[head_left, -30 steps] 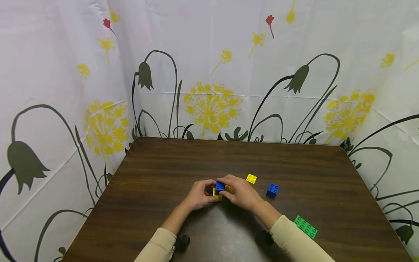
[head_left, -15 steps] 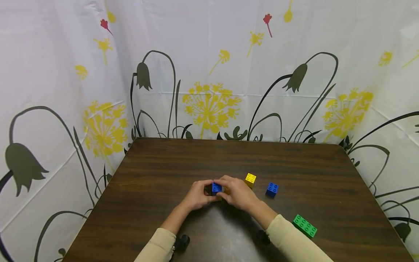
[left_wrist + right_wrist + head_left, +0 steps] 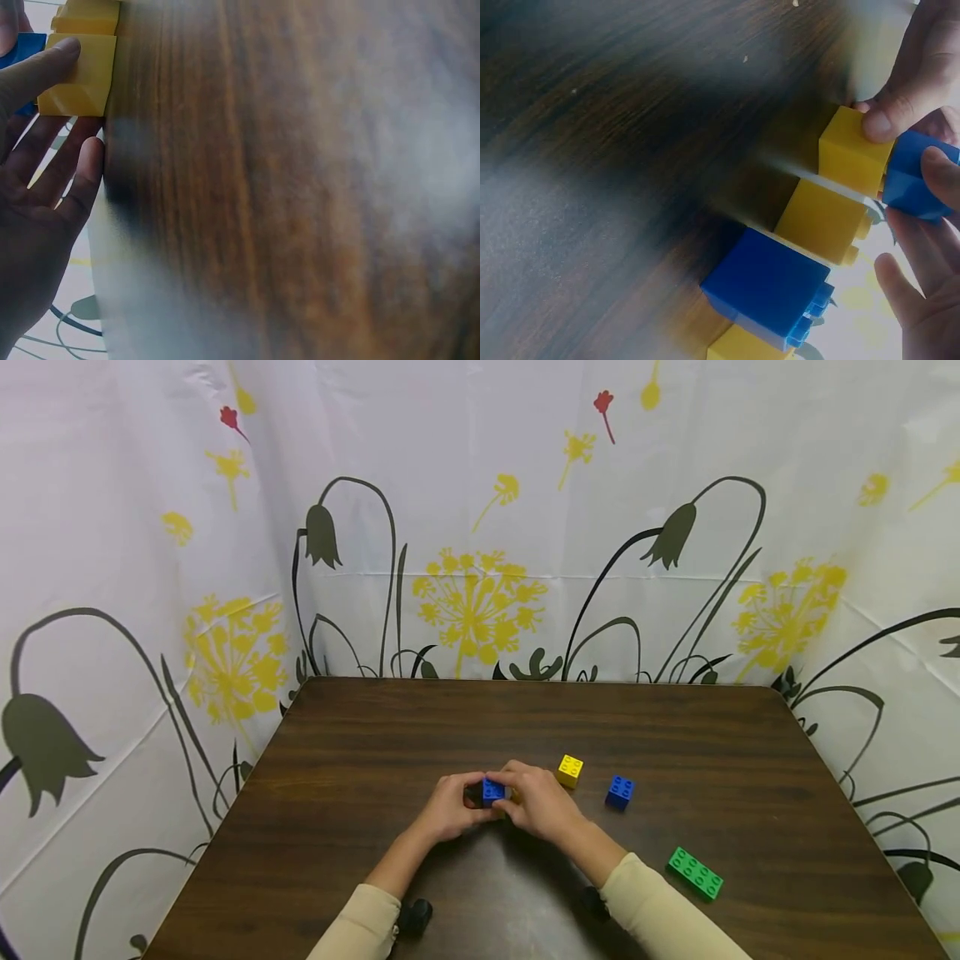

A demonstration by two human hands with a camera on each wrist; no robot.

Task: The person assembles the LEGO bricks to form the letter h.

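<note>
In the head view my left hand (image 3: 447, 810) and right hand (image 3: 543, 802) meet near the middle of the table. Between their fingertips a blue brick (image 3: 492, 791) sits on top of a yellow brick (image 3: 851, 154). My left thumb (image 3: 64, 56) presses the yellow brick's side, and the left fingers lie at its far side. The right hand pinches the blue brick between thumb and fingers. Another yellow brick (image 3: 821, 221) stands close beside the pair, mostly hidden by the right hand in the head view.
To the right of the hands stand a yellow brick (image 3: 570, 771) and a blue brick (image 3: 619, 793). A longer green brick (image 3: 695, 872) lies nearer the right sleeve. The brown table (image 3: 360, 735) ends at a flowered curtain (image 3: 480, 527).
The blue brick has shifted slightly left and toward me, now covering most of the yellow brick below it. The right hand moved with it; the left hand stayed nearly still.
</note>
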